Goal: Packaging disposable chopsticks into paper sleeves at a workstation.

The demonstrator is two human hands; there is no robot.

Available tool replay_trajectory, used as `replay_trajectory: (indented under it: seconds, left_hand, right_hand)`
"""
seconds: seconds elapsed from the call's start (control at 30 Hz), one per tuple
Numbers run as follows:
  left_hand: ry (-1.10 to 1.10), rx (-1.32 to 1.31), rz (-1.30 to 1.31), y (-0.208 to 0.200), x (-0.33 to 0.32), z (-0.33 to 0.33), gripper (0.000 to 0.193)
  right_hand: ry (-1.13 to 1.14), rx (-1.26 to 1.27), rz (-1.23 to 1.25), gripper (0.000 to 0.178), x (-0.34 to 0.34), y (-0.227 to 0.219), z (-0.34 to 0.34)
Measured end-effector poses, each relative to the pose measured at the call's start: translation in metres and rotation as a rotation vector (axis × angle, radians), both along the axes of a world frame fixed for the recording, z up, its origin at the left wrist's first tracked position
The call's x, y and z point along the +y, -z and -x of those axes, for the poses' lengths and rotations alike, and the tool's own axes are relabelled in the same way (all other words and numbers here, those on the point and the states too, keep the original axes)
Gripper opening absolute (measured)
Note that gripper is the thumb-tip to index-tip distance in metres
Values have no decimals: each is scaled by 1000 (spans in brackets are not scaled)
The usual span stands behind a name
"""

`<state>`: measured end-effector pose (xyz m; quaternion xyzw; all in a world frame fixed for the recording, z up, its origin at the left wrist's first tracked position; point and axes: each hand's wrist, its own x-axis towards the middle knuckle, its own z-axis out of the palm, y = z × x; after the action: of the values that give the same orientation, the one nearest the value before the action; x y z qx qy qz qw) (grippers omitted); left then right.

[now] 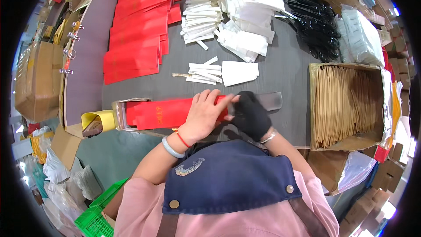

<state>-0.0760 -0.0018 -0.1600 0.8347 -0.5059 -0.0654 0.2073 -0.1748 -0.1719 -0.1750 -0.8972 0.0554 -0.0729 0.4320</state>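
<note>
My bare left hand (202, 113) is closed over the right end of a long red paper sleeve (169, 113), its fingers along the sleeve's far edge. My right hand (251, 115), in a black fingerless glove, meets that same end; its fingers are smeared by motion, so their grip is unclear. Past the glove a translucent grey plastic strip (269, 101) sticks out to the right. More red sleeves lie beneath the first, their left ends inside a tape-covered holder (120, 115). Just beyond my hands are a small pile of thin white paper-wrapped sticks (204, 73) and a white paper stack (240, 73).
Overlapping red sleeves (136, 52) cover the far left of the table. Further back lie white packets (245, 39) and black plastic spoons (316, 28). A cardboard box (312, 105) of wooden sticks stands at right. A yellow container (105, 120) adjoins the holder; a green crate (94, 221) sits below.
</note>
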Motion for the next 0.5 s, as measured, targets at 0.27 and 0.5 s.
replay_trajectory:
  seconds: [0.27, 0.5]
  left_hand:
    - [219, -28, -194, -61, 10, -69, 31]
    - [-419, -2, -21, -14, 49, -42, 62]
  right_hand:
    - [24, 112, 424, 63, -46, -34, 21]
    - [113, 250, 493, 62, -40, -49, 30]
